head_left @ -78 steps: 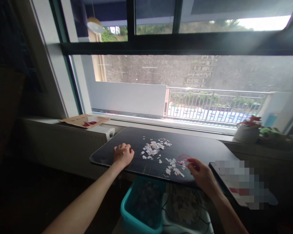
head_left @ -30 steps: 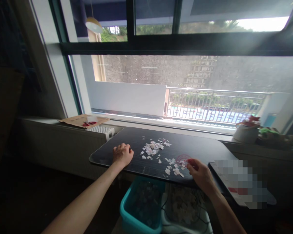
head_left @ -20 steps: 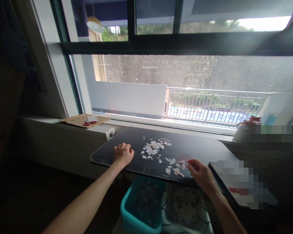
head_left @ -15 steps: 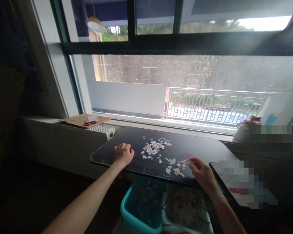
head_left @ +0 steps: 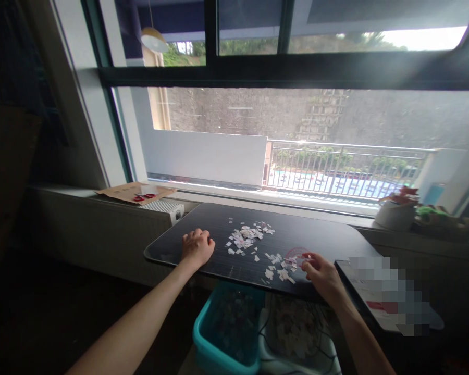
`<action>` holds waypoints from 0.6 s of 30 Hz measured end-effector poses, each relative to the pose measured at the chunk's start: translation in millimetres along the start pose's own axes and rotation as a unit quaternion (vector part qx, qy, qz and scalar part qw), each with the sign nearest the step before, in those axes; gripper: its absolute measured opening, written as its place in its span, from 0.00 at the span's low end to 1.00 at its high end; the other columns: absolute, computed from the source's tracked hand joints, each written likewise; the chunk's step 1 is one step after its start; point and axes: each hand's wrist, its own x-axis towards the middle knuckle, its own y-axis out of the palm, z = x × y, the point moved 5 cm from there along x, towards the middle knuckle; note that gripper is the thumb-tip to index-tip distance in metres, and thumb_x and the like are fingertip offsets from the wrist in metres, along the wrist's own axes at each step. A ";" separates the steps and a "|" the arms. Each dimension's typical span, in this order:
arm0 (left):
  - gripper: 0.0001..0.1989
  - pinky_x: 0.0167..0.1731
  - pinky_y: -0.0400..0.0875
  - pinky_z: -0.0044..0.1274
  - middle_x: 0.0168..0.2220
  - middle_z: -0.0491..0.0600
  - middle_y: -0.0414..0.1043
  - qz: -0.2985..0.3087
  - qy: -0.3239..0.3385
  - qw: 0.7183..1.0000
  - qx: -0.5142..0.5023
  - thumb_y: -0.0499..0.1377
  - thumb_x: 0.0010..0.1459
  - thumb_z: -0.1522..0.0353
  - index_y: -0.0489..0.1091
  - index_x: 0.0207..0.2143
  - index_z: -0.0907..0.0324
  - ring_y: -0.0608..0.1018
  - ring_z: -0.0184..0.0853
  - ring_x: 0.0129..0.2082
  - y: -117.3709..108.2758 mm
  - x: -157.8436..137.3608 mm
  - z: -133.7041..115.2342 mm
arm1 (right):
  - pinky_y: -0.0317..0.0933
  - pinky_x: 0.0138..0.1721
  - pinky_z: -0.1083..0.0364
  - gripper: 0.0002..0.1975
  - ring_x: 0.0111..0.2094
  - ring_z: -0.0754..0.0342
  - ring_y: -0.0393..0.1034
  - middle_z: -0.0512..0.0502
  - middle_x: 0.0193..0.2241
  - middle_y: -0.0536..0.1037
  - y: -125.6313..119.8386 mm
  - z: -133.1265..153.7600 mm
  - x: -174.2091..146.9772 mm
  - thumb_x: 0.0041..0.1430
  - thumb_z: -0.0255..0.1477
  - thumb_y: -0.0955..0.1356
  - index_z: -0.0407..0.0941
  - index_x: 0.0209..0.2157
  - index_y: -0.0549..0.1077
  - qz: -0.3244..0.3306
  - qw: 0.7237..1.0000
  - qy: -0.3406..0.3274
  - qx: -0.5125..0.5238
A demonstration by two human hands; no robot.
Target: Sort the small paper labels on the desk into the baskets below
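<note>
On the left of the dark table [head_left: 316, 234], my left hand [head_left: 197, 246] rests with its fingers curled in and nothing showing in them. My right hand [head_left: 323, 273] is at the right front, thumb and fingers closed at the edge of a red see-through curved piece [head_left: 296, 251] that looks like a protractor. It lies low over the table, partly over small paper scraps [head_left: 284, 275]. Between the hands is a larger scatter of cut paper scraps [head_left: 247, 237], touched by neither hand.
Below the table's front edge stand a teal tub [head_left: 203, 333] and a pale bin [head_left: 271, 359], both holding scraps. A tablet-like flat object [head_left: 375, 297], partly blurred, lies at right. Red-handled scissors [head_left: 144, 197] rest on a brown envelope [head_left: 117, 192] by the window.
My right hand has shifted very slightly left with the red curved piece. My left hand stays in place, and the paper scraps look unchanged.
</note>
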 end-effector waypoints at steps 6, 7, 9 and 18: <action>0.12 0.43 0.59 0.34 0.37 0.54 0.70 0.001 0.001 1.000 -0.001 0.50 0.55 0.65 0.71 0.34 0.58 0.71 0.43 0.39 0.7 0.9 -0.4 | 0.62 0.25 0.57 0.16 0.19 0.57 0.68 0.51 0.22 0.76 4.2 1.0 -0.1 0.45 0.35 0.65 0.42 0.36 0.73 0.011 0.995 0.028 0.096; 0.12 0.43 0.59 0.35 0.37 0.54 0.70 0.001 0.001 1.000 0.001 0.50 0.54 0.65 0.71 0.34 0.58 0.71 0.43 0.39 0.7 0.8 -0.5 | 0.61 0.23 0.58 0.17 0.18 0.58 0.66 0.51 0.21 0.76 7.1 1.7 -0.4 0.44 0.36 0.66 0.42 0.36 0.73 0.024 0.990 0.039 0.132; 0.12 0.43 0.59 0.34 0.37 0.54 0.70 0.002 0.000 1.000 0.004 0.50 0.54 0.65 0.71 0.34 0.58 0.71 0.43 0.39 0.8 0.4 -0.5 | 0.57 0.19 0.59 0.17 0.16 0.60 0.62 0.52 0.19 0.75 11.4 3.2 -0.7 0.43 0.36 0.67 0.41 0.35 0.73 0.039 0.980 0.055 0.190; 0.12 0.43 0.59 0.34 0.37 0.54 0.70 0.004 -0.004 1.000 -0.003 0.50 0.54 0.65 0.71 0.34 0.58 0.71 0.43 0.40 1.2 0.7 -0.5 | 0.60 0.22 0.59 0.15 0.17 0.59 0.64 0.53 0.19 0.75 8.7 4.6 -3.7 0.43 0.33 0.68 0.42 0.34 0.74 0.024 0.990 0.035 0.134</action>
